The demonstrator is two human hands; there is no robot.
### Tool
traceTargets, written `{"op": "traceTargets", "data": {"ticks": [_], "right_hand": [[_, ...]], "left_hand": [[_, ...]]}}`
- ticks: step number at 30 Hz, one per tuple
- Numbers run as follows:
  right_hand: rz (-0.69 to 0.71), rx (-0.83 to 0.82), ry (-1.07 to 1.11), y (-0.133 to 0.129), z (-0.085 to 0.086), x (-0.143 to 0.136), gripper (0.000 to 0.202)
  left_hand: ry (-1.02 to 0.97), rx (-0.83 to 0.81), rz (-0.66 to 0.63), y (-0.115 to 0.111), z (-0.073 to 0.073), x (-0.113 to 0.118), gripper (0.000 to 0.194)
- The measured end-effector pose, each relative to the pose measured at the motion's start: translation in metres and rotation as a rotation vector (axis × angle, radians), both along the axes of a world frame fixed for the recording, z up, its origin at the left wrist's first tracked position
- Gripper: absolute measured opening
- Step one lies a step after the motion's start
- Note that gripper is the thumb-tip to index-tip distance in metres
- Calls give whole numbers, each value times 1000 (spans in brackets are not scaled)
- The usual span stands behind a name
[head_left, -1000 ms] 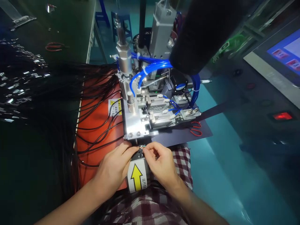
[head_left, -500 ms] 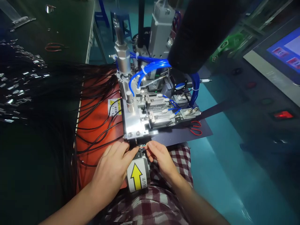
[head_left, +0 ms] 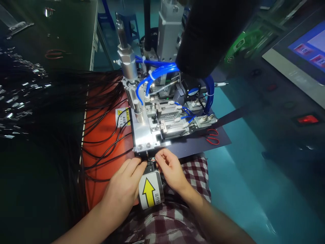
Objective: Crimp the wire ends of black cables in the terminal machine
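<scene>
Thin coloured wires point(head_left: 152, 159) span the small gap between my hands, at the front of a metal machine point(head_left: 144, 135). Thumb and fingers of my left hand point(head_left: 129, 176) press together at their left end, over a small black fixture point(head_left: 151, 166); what else lies under them is hidden. With a pinch of thumb and forefinger, my right hand point(head_left: 170, 167) holds the wires' other end. Just below the hands sits a white label with a yellow arrow point(head_left: 149, 191) on a rounded housing.
Black cables point(head_left: 106, 135) lie across an orange plate point(head_left: 96, 189) on the left. Red-handled scissors point(head_left: 212, 136) rest on the dark plate at right. Blue air tubes point(head_left: 162, 69) and a thick black column point(head_left: 213, 40) rise above the machine. A screen point(head_left: 309, 51) stands far right.
My right hand has shifted slightly up and left, nearer the machine's edge, with its fingers curled more. My left hand has drawn down a little. The camera view has moved slightly.
</scene>
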State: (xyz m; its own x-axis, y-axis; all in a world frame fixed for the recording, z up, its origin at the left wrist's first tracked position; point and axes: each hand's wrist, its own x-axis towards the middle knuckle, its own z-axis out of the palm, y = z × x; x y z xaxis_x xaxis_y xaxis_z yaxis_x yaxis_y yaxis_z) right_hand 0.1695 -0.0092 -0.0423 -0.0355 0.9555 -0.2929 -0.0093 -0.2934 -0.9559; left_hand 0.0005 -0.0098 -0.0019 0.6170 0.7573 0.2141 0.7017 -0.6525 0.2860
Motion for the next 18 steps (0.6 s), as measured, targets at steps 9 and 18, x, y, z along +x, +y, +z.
{"op": "traceTargets", "data": {"ticks": [9,18], "right_hand": [[12,87,-101,3,5,3,22],[-21,-61,126,1,1,-5,29]], "left_hand": [[-144,-43,5,0,-5,-3,28],[-175,-54,17,2,-4,-1,27]]}}
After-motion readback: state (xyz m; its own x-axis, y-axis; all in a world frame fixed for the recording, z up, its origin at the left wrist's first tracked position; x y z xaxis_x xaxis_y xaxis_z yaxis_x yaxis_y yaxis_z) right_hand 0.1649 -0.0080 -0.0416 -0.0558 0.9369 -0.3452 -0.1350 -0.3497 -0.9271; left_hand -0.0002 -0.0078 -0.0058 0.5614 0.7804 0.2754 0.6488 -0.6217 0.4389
